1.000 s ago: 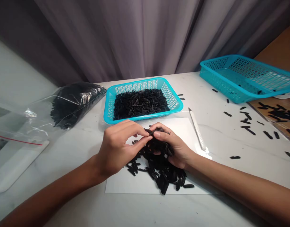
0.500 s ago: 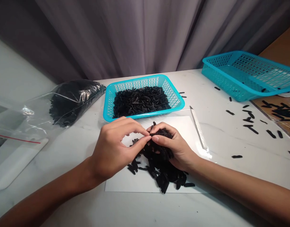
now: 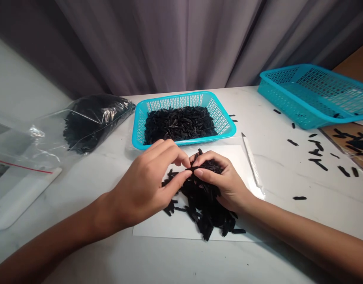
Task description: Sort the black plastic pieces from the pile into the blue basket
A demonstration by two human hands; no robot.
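Over a white sheet (image 3: 152, 228), my left hand (image 3: 153, 179) pinches one end of a small black piece (image 3: 193, 168) between thumb and fingertips. Curled round a clump of similar black pieces, my right hand (image 3: 225, 179) has its thumb and forefinger at the other end of that same piece. Beneath both hands a loose pile of black pieces (image 3: 208, 215) spreads over the sheet. Just behind the hands stands a blue basket (image 3: 184, 140) holding many black pieces.
A clear bag (image 3: 89, 122) of black pieces lies at the left, by a white object (image 3: 24, 197). Right of the sheet is a white pen-like tool (image 3: 252, 159). A second blue basket (image 3: 305, 120) sits at the back right, with scattered black pieces (image 3: 317, 163) before it.
The view has shifted slightly, so most things appear a little further right. My left hand's fingers are bent more around the small piece; my right hand keeps its hold on the clump.
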